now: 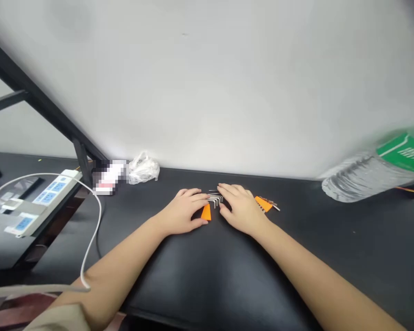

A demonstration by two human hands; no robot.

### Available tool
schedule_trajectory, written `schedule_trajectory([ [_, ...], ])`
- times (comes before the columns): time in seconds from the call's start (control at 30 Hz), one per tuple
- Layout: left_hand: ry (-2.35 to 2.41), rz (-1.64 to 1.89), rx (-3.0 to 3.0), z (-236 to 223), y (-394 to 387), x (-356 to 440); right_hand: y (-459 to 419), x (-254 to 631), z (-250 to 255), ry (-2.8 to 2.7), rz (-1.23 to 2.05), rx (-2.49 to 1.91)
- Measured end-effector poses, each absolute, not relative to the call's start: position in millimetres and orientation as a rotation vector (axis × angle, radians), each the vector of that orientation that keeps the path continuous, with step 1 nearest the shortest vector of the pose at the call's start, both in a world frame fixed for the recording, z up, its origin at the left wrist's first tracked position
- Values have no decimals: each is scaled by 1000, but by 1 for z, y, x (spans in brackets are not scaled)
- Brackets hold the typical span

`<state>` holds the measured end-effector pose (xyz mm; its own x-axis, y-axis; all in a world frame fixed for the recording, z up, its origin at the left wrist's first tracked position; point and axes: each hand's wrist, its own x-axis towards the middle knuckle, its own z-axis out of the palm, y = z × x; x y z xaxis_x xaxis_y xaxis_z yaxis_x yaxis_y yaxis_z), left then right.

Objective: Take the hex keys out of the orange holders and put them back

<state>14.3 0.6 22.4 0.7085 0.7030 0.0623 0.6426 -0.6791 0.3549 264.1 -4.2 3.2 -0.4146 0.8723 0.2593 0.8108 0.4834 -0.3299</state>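
My left hand (184,211) is on the dark tabletop, its thumb and fingers curved about an orange hex key holder (206,213), partly hidden by the hand. Several silver L-shaped hex keys (216,199) lie between my two hands, their bent ends showing. My right hand (241,208) rests palm down just right of them. Its fingers are stretched out flat near the keys, the thumb apart from them. Beyond the right wrist, a second orange holder (265,203) with thin metal keys pokes out, partly covered by that hand.
A crumpled clear plastic bag (143,168) sits by the wall. To the right lies a large water bottle (372,170) with a green label. On the left are a power strip (48,197), a white cable (97,220) crossing my left forearm, and a black metal frame (51,105).
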Motion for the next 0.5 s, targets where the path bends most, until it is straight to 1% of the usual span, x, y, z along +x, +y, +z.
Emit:
schedule_trajectory([
  [0.1, 1072, 273, 2590, 20, 3, 14, -6, 258, -5, -2365, 248, -1442],
  [0.33, 1080, 279, 2583, 16, 7, 20, -11, 263, -7, -2339, 322, -1320],
  [0.43, 1060, 286, 2597, 14, 9, 20, -14, 273, 22, -2135, 332, -1194],
  [0.5, 1052, 302, 2604, 13, 9, 19, -27, 284, 58, -1915, 458, -996],
])
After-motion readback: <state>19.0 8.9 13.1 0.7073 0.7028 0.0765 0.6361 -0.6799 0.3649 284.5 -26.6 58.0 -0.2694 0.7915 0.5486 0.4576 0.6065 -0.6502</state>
